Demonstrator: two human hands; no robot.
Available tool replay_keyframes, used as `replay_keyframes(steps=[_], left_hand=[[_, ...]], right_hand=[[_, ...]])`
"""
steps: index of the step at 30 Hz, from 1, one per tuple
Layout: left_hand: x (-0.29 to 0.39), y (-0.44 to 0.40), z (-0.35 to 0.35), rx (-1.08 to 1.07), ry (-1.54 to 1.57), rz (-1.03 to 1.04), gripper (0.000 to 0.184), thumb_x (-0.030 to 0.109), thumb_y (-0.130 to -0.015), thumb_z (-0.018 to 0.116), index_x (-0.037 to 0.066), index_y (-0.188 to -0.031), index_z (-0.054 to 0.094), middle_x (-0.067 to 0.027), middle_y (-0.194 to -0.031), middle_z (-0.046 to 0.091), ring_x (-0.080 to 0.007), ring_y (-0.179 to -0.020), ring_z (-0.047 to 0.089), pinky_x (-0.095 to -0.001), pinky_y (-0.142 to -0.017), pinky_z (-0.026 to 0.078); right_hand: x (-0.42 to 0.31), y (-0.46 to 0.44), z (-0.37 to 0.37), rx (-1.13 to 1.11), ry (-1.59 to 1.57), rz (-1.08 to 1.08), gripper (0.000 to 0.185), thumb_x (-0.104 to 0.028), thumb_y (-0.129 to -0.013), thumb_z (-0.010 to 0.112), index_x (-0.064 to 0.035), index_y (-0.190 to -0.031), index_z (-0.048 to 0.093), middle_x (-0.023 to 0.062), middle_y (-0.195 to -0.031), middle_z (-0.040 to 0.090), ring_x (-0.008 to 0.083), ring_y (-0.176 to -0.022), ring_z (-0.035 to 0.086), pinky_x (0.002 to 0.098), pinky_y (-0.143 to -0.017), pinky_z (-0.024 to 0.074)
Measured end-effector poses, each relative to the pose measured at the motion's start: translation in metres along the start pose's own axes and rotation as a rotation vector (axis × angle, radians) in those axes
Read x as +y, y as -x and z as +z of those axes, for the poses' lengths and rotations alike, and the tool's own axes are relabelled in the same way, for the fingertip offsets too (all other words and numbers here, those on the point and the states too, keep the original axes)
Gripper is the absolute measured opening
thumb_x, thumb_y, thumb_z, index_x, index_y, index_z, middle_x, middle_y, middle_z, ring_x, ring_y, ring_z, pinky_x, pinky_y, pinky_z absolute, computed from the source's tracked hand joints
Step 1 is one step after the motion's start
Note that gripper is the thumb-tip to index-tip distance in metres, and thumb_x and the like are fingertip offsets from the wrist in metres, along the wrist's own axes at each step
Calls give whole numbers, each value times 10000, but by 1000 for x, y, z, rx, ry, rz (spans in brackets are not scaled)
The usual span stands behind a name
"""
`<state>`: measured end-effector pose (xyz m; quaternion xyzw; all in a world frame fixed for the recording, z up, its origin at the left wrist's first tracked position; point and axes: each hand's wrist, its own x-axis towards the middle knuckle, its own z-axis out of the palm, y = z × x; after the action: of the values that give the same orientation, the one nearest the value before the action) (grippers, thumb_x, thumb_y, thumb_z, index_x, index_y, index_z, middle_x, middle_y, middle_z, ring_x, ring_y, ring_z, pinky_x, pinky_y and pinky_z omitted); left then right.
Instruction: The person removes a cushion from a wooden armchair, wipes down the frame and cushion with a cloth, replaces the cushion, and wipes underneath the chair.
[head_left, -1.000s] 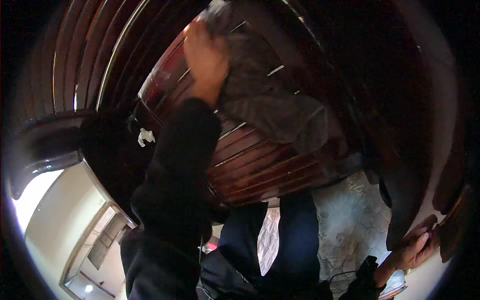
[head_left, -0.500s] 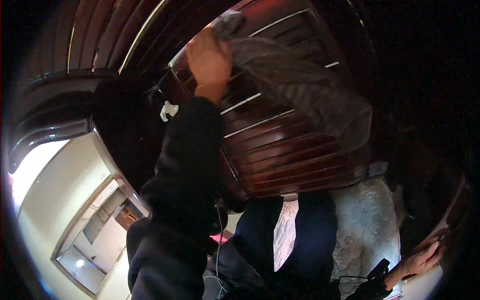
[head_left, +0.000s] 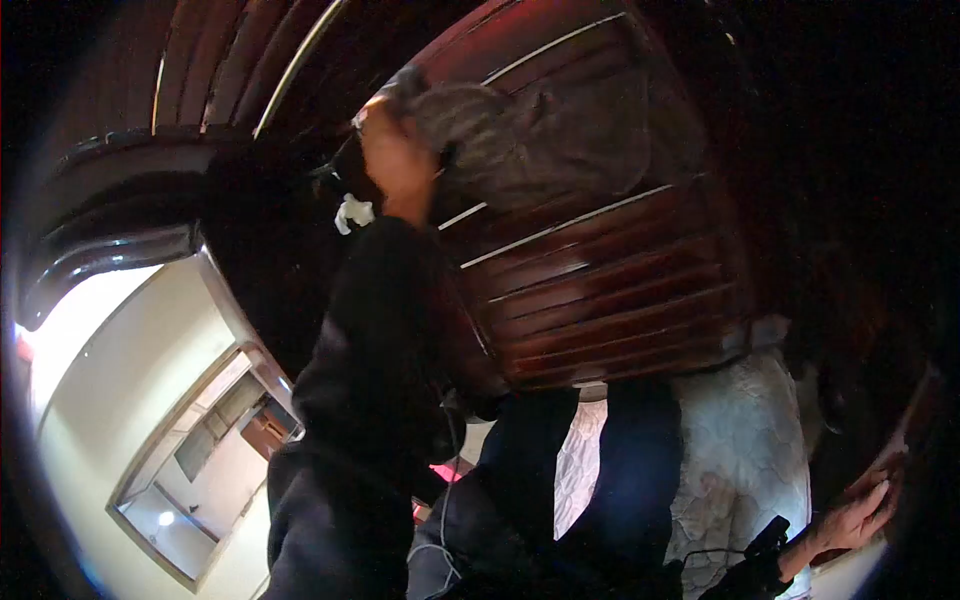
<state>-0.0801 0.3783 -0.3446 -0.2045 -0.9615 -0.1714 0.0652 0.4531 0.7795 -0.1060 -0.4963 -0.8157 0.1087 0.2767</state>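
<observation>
My left hand (head_left: 398, 160), somewhat blurred, is stretched out in a dark sleeve and closed on a dark grey-brown cloth (head_left: 545, 140). The cloth lies spread to the right of the hand, against a glossy dark red-brown wooden panel (head_left: 610, 300) with light lines between its slats. At the lower right, my right hand (head_left: 858, 515) is open, its fingers stretched out beside a dark wooden edge. It holds nothing that I can see.
A pale quilted surface (head_left: 740, 450) lies beyond my legs (head_left: 640, 460). White crumpled material (head_left: 353, 213) sits left of my left hand. A thin grey cable (head_left: 452, 480) hangs by my left sleeve. More dark slats curve along the upper left, above a pale wall (head_left: 130, 360) with an opening.
My left hand has shifted slightly left and down. The cloth, which trailed down to the right, is now bunched higher and closer to the hand. My right hand stays at the same edge.
</observation>
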Motion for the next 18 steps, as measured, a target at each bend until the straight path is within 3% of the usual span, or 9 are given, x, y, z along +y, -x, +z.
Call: replay_keyframes(steps=[2, 4, 7, 8, 10, 11, 13, 14, 18], left_hand=[[20, 5, 14, 63, 166, 74, 384, 110, -852, 552, 2, -1219, 513, -219, -1210, 560, -408, -1138, 530, -457, -976, 420], [53, 5, 14, 188, -31, 216, 386, 86, -840, 563, 3, -1215, 532, -232, -1213, 556, -418, -1150, 519, -454, -983, 418], [41, 1, -7, 98, -66, 297, 407, 125, -843, 573, 15, -1233, 542, -221, -1235, 556, -410, -1191, 502, -445, -999, 412], [34, -2, -15, 103, -71, 292, 407, 125, -843, 573, 15, -1233, 542, -221, -1235, 556, -410, -1191, 502, -445, -999, 412], [15, -11, -25, -169, -215, -178, 400, 170, -845, 571, 24, -1217, 552, -191, -1223, 569, -381, -1181, 520, -447, -1001, 406], [7, -10, -27, -157, -217, -172, 400, 170, -845, 571, 24, -1217, 552, -191, -1223, 569, -381, -1181, 520, -447, -1001, 406], [-7, 1, -33, 35, -367, 75, 383, 200, -845, 562, 26, -1186, 548, -164, -1185, 580, -360, -1121, 556, -451, -946, 430], [-4, 1, -32, -54, -420, -33, 364, 179, -852, 546, 22, -1181, 528, -157, -1168, 578, -358, -1083, 569, -443, -915, 448], [7, 7, -29, 32, -235, -63, 337, 97, -860, 525, 2, -1183, 506, -168, -1166, 570, -385, -1088, 556, -464, -892, 455]], right_hand=[[14, -1, -5, -30, 51, -86, 250, -55, -958, 571, 94, -1155, 612, 184, -1237, 614, 230, -1130, 583, 305, -979, 476], [21, -3, -11, -26, -111, 53, 272, -57, -969, 556, 120, -1171, 592, 227, -1207, 615, 256, -1105, 595, 331, -953, 495], [8, -4, -3, -42, 61, -114, 281, -84, -977, 554, 116, -1170, 596, 225, -1204, 619, 258, -1096, 604, 332, -942, 501], [9, -3, -4, -43, 54, -119, 281, -84, -977, 554, 116, -1170, 596, 225, -1204, 619, 258, -1096, 604, 332, -942, 501], [19, -1, -9, -12, 194, -35, 286, -100, -977, 559, 111, -1165, 602, 223, -1208, 619, 253, -1095, 606, 332, -945, 498], [26, -1, -10, -3, 184, -31, 286, -100, -977, 559, 111, -1165, 602, 223, -1208, 619, 253, -1095, 606, 332, -945, 498], [32, 0, -11, -19, 74, -44, 281, -109, -976, 566, 100, -1158, 611, 211, -1221, 618, 254, -1102, 603, 336, -958, 488], [30, 1, -11, -22, 67, -40, 281, -109, -976, 566, 100, -1158, 611, 211, -1221, 618, 254, -1102, 603, 336, -958, 488], [12, -7, -2, -11, 73, -92, 266, -109, -970, 574, 72, -1157, 629, 188, -1208, 631, 258, -1103, 599, 338, -985, 459]])
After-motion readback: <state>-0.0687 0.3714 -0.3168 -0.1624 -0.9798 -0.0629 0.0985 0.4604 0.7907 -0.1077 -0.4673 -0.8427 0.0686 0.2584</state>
